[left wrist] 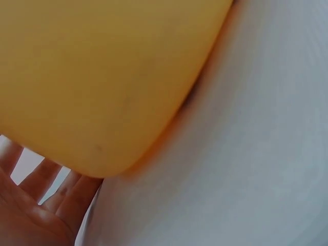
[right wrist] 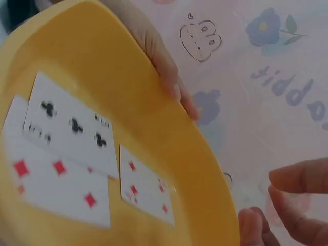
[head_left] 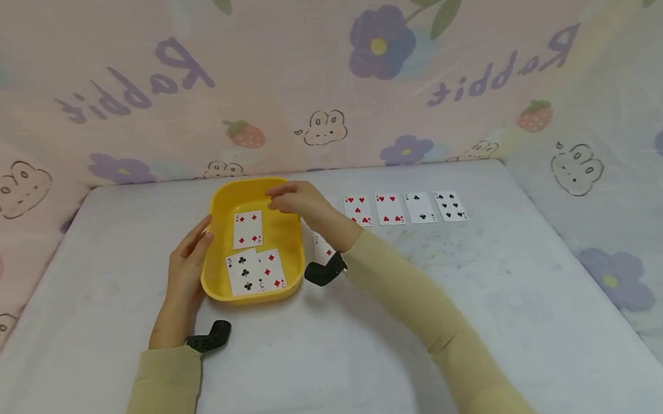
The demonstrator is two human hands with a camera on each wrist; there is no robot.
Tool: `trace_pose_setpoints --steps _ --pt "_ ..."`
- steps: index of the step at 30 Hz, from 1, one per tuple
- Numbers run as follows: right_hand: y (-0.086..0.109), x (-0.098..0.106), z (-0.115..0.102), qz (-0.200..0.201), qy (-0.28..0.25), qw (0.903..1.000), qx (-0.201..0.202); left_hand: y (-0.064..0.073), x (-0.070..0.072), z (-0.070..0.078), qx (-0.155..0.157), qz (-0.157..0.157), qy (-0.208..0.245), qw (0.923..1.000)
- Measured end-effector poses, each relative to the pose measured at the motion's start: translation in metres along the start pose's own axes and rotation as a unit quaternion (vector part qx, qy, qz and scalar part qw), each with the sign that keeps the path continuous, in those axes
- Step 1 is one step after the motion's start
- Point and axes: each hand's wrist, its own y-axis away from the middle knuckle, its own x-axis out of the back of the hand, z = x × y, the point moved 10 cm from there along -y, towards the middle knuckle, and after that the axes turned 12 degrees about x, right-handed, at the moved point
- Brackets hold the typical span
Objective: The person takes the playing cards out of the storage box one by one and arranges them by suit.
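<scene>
A yellow tray (head_left: pixel 254 298) lies on the white-covered table. In it are a four of diamonds (head_left: pixel 247 229), a three of clubs (head_left: pixel 242 275) and another diamond card (head_left: pixel 273 269), which the club card partly covers. My left hand (head_left: pixel 185 264) rests against the outside of the tray's left wall, fingers extended along it in the left wrist view. Over the tray's right side hovers my right hand (head_left: pixel 303 202), its fingers loosely bent. The right wrist view shows a gap between thumb and fingertips (right wrist: pixel 292 177), with nothing held there.
To the right, a row of face-up cards includes a five of hearts (head_left: pixel 357 210), a four of hearts (head_left: pixel 390 209), a two of clubs (head_left: pixel 420 208) and a black six (head_left: pixel 451 206). A red diamond card (head_left: pixel 322 248) lies partly hidden under my right wrist. Printed cloth walls (head_left: pixel 280 78) enclose the table.
</scene>
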Motion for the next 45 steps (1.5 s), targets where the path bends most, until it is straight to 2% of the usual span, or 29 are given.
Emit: trace_pose_setpoints --steps 5,12,18,23,26,30,33,40,45 --pt "-0.019 -0.020 -0.001 0.016 0.002 0.9998 -0.011 -0.001 -0.004 0.002 -0.004 -0.005 -0.006 1.0000" --pt "-0.039 -0.031 0.011 0.054 0.066 0.9958 -0.034 -0.002 -0.011 0.004 -0.017 -0.018 -0.018 0.9995" --pt "-0.041 -0.035 0.031 0.042 0.154 0.9861 -0.046 0.000 -0.019 0.006 -0.029 -0.022 -0.053 0.9979" --pt "-0.048 -0.039 0.034 0.020 0.222 0.9745 -0.028 0.000 -0.016 0.012 -0.034 -0.013 -0.059 0.9976" --pt "-0.052 -0.041 0.036 0.012 0.235 0.9715 -0.026 0.000 -0.012 0.014 -0.032 -0.011 -0.051 0.9981" --pt "-0.055 -0.041 0.038 0.015 0.208 0.9774 -0.031 -0.001 -0.009 0.015 -0.032 -0.012 -0.047 0.9983" --pt "-0.057 -0.041 0.038 0.010 0.214 0.9764 -0.026 -0.002 -0.006 0.015 -0.030 -0.006 -0.045 0.9985" --pt "-0.059 -0.053 0.038 -0.040 0.299 0.9533 -0.001 -0.002 -0.002 0.012 -0.027 -0.006 -0.040 0.9988" --pt "-0.055 -0.064 0.044 -0.079 0.358 0.9303 0.019 -0.001 0.000 0.002 -0.014 -0.011 -0.013 0.9998"
